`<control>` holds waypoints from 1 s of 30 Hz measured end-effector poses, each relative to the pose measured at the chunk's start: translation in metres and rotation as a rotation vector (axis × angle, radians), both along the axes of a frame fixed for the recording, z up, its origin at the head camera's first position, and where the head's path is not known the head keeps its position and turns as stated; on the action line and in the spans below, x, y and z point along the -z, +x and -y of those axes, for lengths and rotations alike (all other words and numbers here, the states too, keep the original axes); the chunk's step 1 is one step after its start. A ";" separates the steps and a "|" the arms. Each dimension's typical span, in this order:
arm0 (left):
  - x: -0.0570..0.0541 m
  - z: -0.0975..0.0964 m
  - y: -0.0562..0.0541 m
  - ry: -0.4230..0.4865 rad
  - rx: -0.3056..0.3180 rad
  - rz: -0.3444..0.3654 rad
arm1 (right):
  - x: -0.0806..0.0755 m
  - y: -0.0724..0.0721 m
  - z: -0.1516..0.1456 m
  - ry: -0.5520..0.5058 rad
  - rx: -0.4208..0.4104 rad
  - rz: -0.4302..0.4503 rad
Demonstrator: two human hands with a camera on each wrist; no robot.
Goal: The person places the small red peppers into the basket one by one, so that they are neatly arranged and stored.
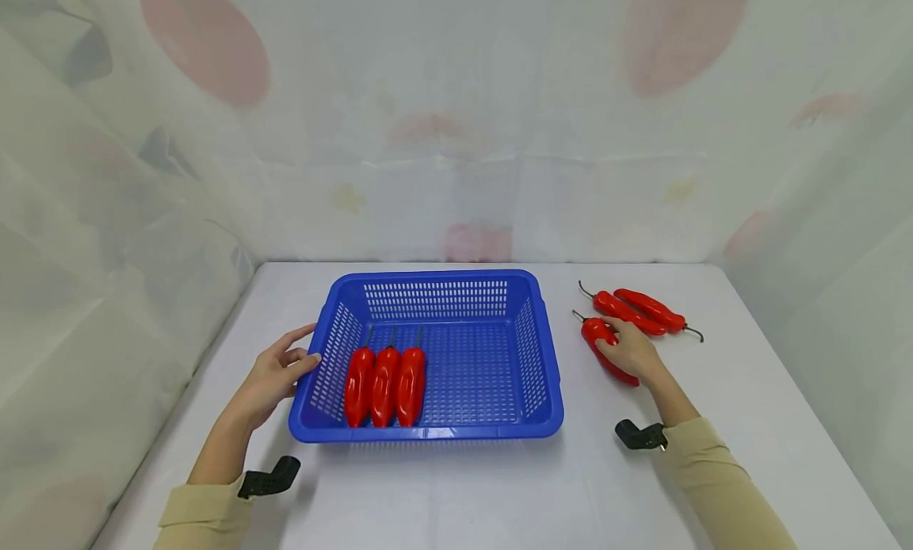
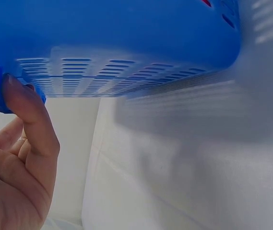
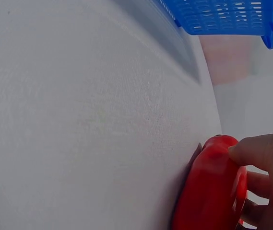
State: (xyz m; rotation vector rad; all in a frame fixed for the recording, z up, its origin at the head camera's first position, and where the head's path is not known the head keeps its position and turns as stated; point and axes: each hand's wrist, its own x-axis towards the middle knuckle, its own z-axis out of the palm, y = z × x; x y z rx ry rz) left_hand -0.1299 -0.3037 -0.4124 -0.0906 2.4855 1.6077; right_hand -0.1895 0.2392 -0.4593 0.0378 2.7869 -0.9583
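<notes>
- Nearest: tan cuffs (image 1: 207,512) and a black wrist camera (image 1: 269,480) on each arm. Right arm's unit (image 1: 640,436) sits low over the white table (image 1: 485,494); a dipped wrist could scrape it or drag the sleeve.
- Blue basket (image 1: 428,433), middle of the table, upright. Light openwork plastic by the look of it; an uneven tug on one side could skid or tip it.
- Left hand (image 1: 267,387) pinches the basket's left rim, thumb at the edge, fingers bent. One-sided hold: a lift or twist here would raise that end alone.
- Row of three red peppers (image 1: 383,387) inside, toward the left, side by side, stems to the far wall. Bare floor to their right; a tilt could roll them into it and break the row.
- Right hand (image 1: 631,352) pinches a fourth pepper (image 1: 612,365) between thumb and fingers, on the table right of the basket. Cannot tell whether its weight is off the surface. Glossy skin, fingertip hold: may slip or swivel. Its long stem points out past the fingers and could snag the basket's right rim if carried low.
- Farthest: two loose peppers (image 1: 628,312), lying together just beyond the right hand. A stray knuckle could set either rolling.
</notes>
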 end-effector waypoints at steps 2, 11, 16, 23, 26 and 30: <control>0.000 0.000 0.000 0.000 0.001 0.000 | 0.001 -0.001 -0.001 -0.006 -0.003 0.002; -0.004 -0.001 0.002 0.000 0.002 -0.002 | 0.009 -0.002 -0.003 -0.011 0.015 -0.012; -0.004 -0.001 0.002 0.001 0.008 -0.001 | 0.014 -0.001 -0.002 -0.011 0.059 -0.026; -0.004 -0.001 0.002 0.003 0.012 0.001 | 0.016 0.000 -0.002 -0.001 0.075 -0.036; -0.004 -0.001 0.003 0.002 0.010 0.004 | 0.017 -0.001 -0.003 0.005 0.073 -0.035; -0.005 -0.001 0.003 0.001 0.008 0.004 | 0.017 -0.002 -0.003 0.011 0.071 -0.034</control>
